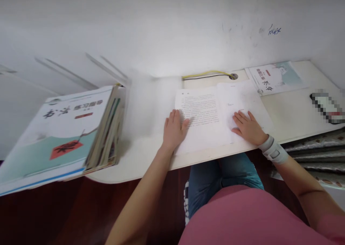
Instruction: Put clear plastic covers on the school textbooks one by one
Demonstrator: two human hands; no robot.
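Observation:
An open book [201, 110] lies on the white desk in front of me, its left page full of printed lines and its right page mostly blank. My left hand [174, 129] rests on the left page near its outer edge, fingers stretched out and thumb apart. On the right page my right hand [248, 128] lies flat with its fingers spread. A pale band [273, 149] is strapped round my right wrist. Neither hand is holding anything.
A thick stack of books [67, 130] stands at the desk's left end. Another booklet [275, 77] lies at the back right, near a dark-edged phone [327, 107]. Yellow and black cables [208, 73] run into a hole along the wall. The desk's front edge [202, 159] is above my lap.

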